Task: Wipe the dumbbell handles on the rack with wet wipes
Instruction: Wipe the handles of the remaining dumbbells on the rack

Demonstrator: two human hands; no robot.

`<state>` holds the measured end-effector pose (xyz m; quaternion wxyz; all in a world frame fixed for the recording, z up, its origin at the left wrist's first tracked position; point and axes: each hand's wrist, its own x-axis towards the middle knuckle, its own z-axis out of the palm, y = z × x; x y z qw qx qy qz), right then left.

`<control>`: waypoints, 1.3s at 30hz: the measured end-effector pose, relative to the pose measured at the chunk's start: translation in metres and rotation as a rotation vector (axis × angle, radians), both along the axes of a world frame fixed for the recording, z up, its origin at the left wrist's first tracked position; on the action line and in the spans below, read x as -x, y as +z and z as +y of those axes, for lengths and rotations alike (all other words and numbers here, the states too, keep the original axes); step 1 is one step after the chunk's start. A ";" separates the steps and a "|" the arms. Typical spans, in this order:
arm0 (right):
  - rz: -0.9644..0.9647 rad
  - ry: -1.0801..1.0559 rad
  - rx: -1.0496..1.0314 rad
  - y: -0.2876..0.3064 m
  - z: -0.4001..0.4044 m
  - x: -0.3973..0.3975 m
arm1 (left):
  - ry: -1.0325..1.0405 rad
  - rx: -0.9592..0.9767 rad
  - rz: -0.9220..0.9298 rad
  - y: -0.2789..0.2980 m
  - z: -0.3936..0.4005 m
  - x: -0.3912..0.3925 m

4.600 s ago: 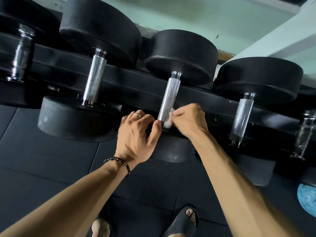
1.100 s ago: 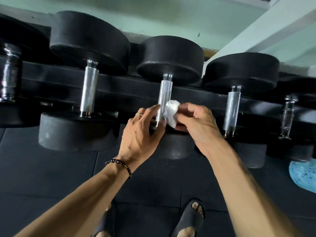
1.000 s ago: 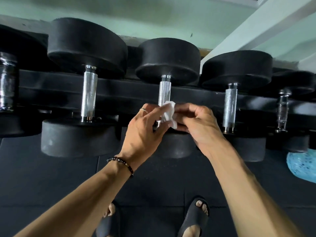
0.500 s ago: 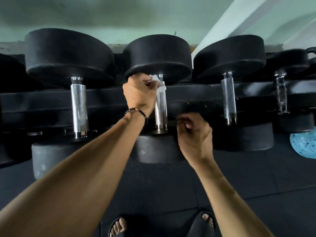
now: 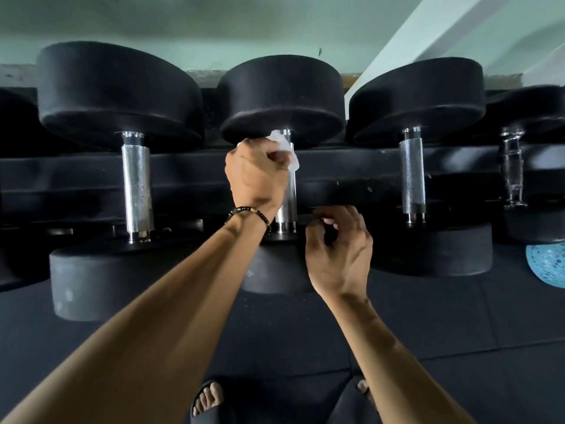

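Left hand [image 5: 256, 175] grips the wet wipe [image 5: 286, 149] around the top of the middle dumbbell handle [image 5: 287, 206], whose long axis runs straight down below the fingers. Right hand [image 5: 339, 255] hangs loosely curled, empty, beside its lower end.

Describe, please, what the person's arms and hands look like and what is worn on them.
Both forearms are bare, with no sleeves and no gloves in view. The left hand has a bracelet of small dark beads with one gold-toned bead at the wrist. The right hand and its wrist show nothing worn; any ring is hidden from this angle.
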<state>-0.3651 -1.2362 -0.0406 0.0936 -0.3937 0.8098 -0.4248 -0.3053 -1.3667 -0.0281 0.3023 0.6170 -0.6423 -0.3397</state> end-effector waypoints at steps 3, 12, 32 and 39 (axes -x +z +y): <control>0.019 0.056 -0.039 -0.001 0.007 -0.001 | -0.109 -0.088 -0.061 0.007 0.008 -0.015; -0.009 0.087 -0.121 -0.003 0.014 -0.001 | 0.098 -0.096 -0.019 0.009 0.003 0.005; -0.041 0.063 -0.137 -0.003 0.014 -0.001 | -0.055 -0.186 -0.068 0.005 -0.015 -0.004; -0.052 0.051 -0.120 -0.003 0.014 0.000 | -0.240 -0.249 -0.151 0.003 -0.001 -0.017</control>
